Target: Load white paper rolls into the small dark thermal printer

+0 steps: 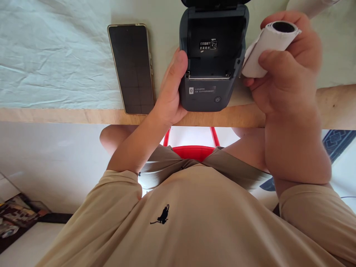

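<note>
My left hand [174,87] grips the left side of a dark grey portable label printer [205,94], thumb along its edge. The printer's lid [214,3] is swung up at the top of the view, and its paper bay shows no roll inside. In my right hand [289,70] is a white paper roll [268,48] with a dark core, pinched between thumb and fingers. The roll is tilted, close beside the printer's right edge; whether they touch I cannot tell. A loose paper end shows at the roll's left side.
A smartphone [132,68] with a dark screen lies left of the printer, near the wooden table edge [69,115]. Pale green cloth [55,55] covers the table. Another white rolled object [308,6] is at the top right. A red stool [193,152] shows below.
</note>
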